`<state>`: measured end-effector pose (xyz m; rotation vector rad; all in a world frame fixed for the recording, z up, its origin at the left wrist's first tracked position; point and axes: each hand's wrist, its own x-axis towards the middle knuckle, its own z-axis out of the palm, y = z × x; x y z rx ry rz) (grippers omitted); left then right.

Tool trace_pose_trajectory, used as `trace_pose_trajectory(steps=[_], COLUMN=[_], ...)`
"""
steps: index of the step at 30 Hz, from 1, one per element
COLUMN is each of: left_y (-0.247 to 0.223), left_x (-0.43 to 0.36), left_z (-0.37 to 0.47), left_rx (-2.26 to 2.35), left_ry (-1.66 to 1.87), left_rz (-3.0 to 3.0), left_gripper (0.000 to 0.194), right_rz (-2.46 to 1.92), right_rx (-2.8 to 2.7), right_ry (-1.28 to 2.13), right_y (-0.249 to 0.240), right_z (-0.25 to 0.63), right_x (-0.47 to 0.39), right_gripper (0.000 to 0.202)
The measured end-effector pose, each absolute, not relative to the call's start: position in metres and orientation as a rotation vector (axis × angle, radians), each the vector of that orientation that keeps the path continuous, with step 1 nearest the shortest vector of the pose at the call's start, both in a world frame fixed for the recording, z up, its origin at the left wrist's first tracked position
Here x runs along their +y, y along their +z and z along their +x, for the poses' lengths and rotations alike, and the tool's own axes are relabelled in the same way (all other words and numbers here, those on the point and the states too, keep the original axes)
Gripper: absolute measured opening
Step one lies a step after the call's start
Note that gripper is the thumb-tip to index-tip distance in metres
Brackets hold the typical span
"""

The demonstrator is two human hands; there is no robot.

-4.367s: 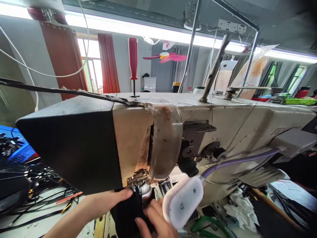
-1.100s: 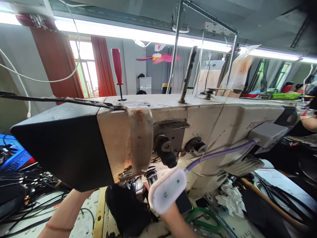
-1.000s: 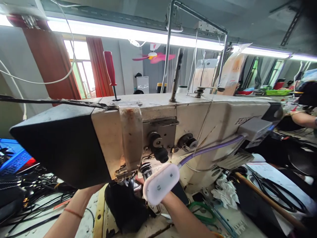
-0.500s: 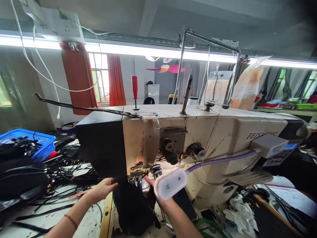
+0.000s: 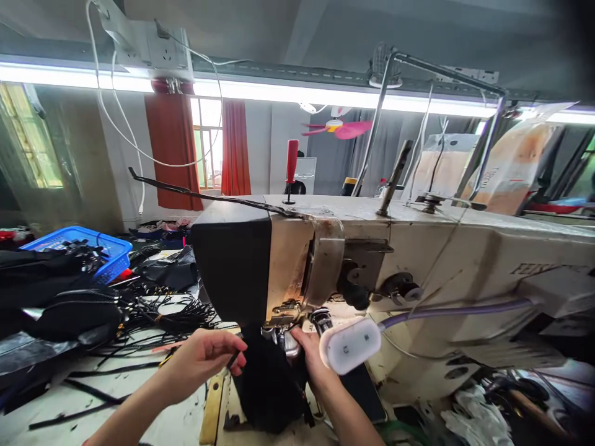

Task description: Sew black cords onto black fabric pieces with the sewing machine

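Note:
A black fabric piece (image 5: 267, 384) hangs over the sewing machine's work point, below the needle area. My left hand (image 5: 204, 359) is just left of it, thumb and fingers pinched on a short black strip (image 5: 233, 358). On the fabric's other side my right hand (image 5: 316, 356) curls against its edge, thumb beside the shiny metal presser part (image 5: 292, 342). Its fingertips are hidden behind the fabric and machine parts. A lit white lamp (image 5: 352, 345) on a purple gooseneck covers part of the right wrist area.
The sewing machine (image 5: 441, 248) fills the middle and right, with a red-handled screwdriver (image 5: 292, 164) upright on top. At left lie a blue basket (image 5: 114, 263), black bags (image 5: 79, 316) and loose black cords (image 5: 162, 322). Crumpled plastic (image 5: 474, 415) sits at lower right.
The view has swung left, so the machine appears farther right. My left hand has come away from the fabric's upper edge, and a dark strip now shows in its fingers. My right hand stays by the presser.

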<state>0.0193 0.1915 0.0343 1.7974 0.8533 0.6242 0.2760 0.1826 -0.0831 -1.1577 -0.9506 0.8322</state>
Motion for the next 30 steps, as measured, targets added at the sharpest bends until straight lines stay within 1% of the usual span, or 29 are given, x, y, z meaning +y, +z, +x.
trace_pose_trajectory(steps=[2, 4, 5, 7, 8, 9, 10, 12, 15, 19, 23, 26, 30], left_y=[0.041, 0.043, 0.042, 0.039, 0.036, 0.033, 0.031, 0.027, 0.024, 0.023, 0.019, 0.012, 0.006], left_x=[0.191, 0.188, 0.186, 0.181, 0.179, 0.178, 0.178, 0.179, 0.183, 0.186, 0.188, 0.190, 0.195], left_z=[0.043, 0.060, 0.064, 0.068, 0.069, 0.069, 0.070, 0.071, 0.074, 0.075, 0.074, 0.074, 0.071], left_rx=[0.909, 1.005, 1.077, 1.224, 1.262, 1.261, 1.234, 1.173, 1.191, 1.216, 1.145, 1.135, 1.145], left_ry=[0.658, 0.664, 0.663, 0.690, 0.713, 0.722, 0.708, 0.634, 0.581, 0.692, 0.744, 0.757, 0.752], left_rz=[1.959, 2.097, 2.154, 2.225, 2.239, 2.263, 2.291, 2.304, 2.216, 2.178, 2.113, 2.096, 2.083], left_gripper=[0.038, 0.036, 0.037, 0.038, 0.038, 0.038, 0.038, 0.041, 0.042, 0.040, 0.038, 0.038, 0.042], right_rz=[-1.173, -1.155, -1.112, -0.977, -0.886, -0.866, -0.852, -0.832, -0.768, -0.853, -0.930, -0.949, -0.917], right_rx=[-0.953, -0.959, -1.026, -1.319, -1.536, -1.716, -1.827, -1.920, -1.820, -1.724, -1.712, -1.758, -1.738], right_ry=[0.661, 0.466, 0.310, -0.092, -0.315, -0.427, -0.491, -0.482, -0.426, -0.397, -0.270, -0.280, -0.337], right_y=[-0.089, -0.091, -0.089, -0.076, -0.067, -0.057, -0.049, -0.040, -0.050, -0.075, -0.083, -0.084, -0.082], right_z=[0.278, 0.281, 0.283, 0.285, 0.285, 0.285, 0.284, 0.283, 0.280, 0.280, 0.282, 0.283, 0.283], right_x=[0.172, 0.158, 0.150, 0.136, 0.130, 0.127, 0.125, 0.128, 0.139, 0.146, 0.141, 0.139, 0.138], right_gripper=[0.033, 0.023, 0.020, 0.032, 0.043, 0.051, 0.053, 0.049, 0.046, 0.047, 0.044, 0.048, 0.055])
